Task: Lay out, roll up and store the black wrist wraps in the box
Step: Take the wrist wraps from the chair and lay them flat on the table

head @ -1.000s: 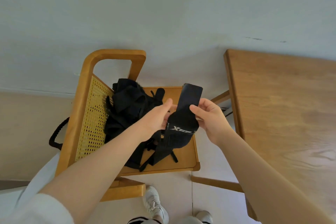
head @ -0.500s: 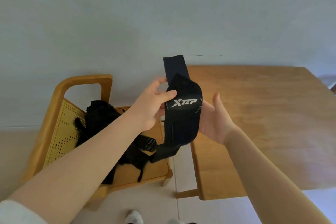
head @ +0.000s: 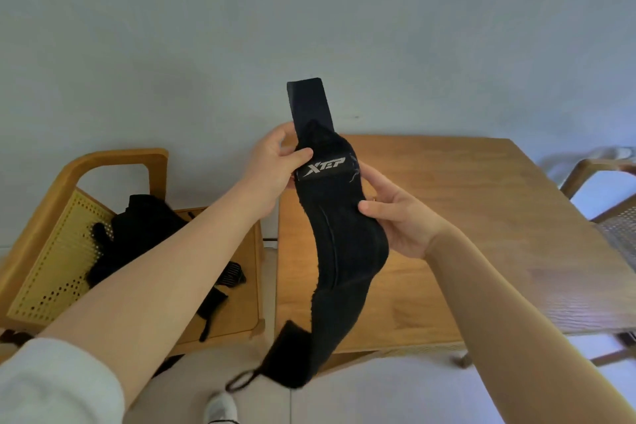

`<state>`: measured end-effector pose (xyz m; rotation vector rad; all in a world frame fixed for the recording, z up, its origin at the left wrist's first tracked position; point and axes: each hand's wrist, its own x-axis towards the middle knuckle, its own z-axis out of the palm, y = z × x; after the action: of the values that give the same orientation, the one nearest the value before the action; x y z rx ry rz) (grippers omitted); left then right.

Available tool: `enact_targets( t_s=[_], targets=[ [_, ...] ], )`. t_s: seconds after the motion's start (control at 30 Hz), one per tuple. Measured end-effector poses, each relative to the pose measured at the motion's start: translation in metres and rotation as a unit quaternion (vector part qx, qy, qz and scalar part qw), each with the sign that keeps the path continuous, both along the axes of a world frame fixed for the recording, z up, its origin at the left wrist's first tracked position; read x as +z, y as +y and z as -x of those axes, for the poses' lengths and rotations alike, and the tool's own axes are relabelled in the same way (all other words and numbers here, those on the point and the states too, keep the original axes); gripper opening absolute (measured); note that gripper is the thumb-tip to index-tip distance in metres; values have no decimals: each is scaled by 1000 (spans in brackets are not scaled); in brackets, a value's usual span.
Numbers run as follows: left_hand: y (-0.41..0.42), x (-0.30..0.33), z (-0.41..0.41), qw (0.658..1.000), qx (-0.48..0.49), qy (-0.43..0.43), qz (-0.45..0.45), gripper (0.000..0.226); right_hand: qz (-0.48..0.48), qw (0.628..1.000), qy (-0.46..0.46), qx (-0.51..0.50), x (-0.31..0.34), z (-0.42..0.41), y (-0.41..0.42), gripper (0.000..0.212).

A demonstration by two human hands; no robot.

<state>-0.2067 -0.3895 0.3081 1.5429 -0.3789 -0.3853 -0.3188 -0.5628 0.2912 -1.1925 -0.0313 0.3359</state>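
Wrap [head: 339, 241] now unfurled | both hands' [head: 272, 172] [head: 401, 220] grip pinching fuzzy black strap

Pale grey wall [head: 172, 27], wooden table [head: 481, 217], cane-backed chair [head: 51, 251] (another at right), light floor [head: 395, 396]

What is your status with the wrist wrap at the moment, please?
Left hand and right hand both grip the wrist wrap, held up unrolled. Wooden table beneath. No box in view.
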Motion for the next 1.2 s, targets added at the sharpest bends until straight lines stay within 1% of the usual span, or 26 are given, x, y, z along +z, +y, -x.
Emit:
enact_targets(
  t_s=[0.03, 0.1, 0.13, 0.23, 0.33, 0.43, 0.57, 0.6, 0.67, 0.7, 0.73, 0.8, 0.87, 0.9, 0.97, 1.0, 1.1, 1.13, 1.2],
  targets=[
    [-7, -6, -3, 1000, 2, -7, -20, 41, 69, 996, 28, -44, -1, -1, -3, 64],
    [-18, -22, -9, 998, -5, 5, -64, 48, 220, 966, 65, -117, -10, -4, -6, 58],
    [-22, -32, -12, 997, -8, 20, -80, 50, 267, 951, 74, -138, -16, -7, -8, 54],
    [-36, -58, -27, 993, -6, 38, -113, 50, 334, 919, 98, -184, -39, -17, -10, 42],
    [-54, -78, -54, 988, 0, -9, -152, 49, 423, 876, 106, -205, -63, -43, -16, 30],
    [-78, -95, -93, 980, 6, -50, -191, 45, 451, 853, 122, -233, -83, -84, -28, 24],
    [-110, -113, -161, 972, -21, -57, -228, 46, 453, 827, 162, -291, -107, -149, -51, 20],
    [-115, -117, -178, 969, -29, -53, -240, 50, 449, 824, 177, -297, -114, -168, -56, 17],
    [-121, -132, -210, 963, -43, -34, -263, 65, 438, 821, 208, -303, -130, -204, -64, 14],
    [-122, -140, -224, 957, -48, -41, -283, 72, 432, 819, 221, -307, -138, -220, -67, 13],
    [-122, -147, -235, 945, -54, -76, -313, 76, 431, 815, 234, -310, -147, -234, -70, 13],
    [-116, -163, -250, 907, -87, -190, -366, 68, 443, 802, 259, -304, -163, -257, -74, 13],
    [-110, -179, -254, 857, -192, -266, -397, 55, 443, 793, 283, -308, -176, -273, -73, 13],
    [-107, -186, -254, 824, -249, -290, -419, 53, 440, 790, 291, -314, -180, -281, -72, 14],
    [-103, -200, -255, 758, -316, -319, -474, 55, 443, 785, 293, -319, -183, -293, -70, 17],
    [-103, -205, -259, 737, -325, -319, -498, 58, 449, 785, 285, -317, -183, -298, -69, 20],
    [-107, -211, -275, 698, -346, -321, -539, 74, 499, 784, 226, -293, -177, -297, -63, 40],
    [-110, -211, -281, 681, -355, -332, -548, 80, 530, 780, 201, -264, -172, -290, -59, 44],
    [-116, -211, -291, 655, -365, -353, -559, 86, 606, 764, 145, -167, -161, -269, -50, 45]
  ],
)
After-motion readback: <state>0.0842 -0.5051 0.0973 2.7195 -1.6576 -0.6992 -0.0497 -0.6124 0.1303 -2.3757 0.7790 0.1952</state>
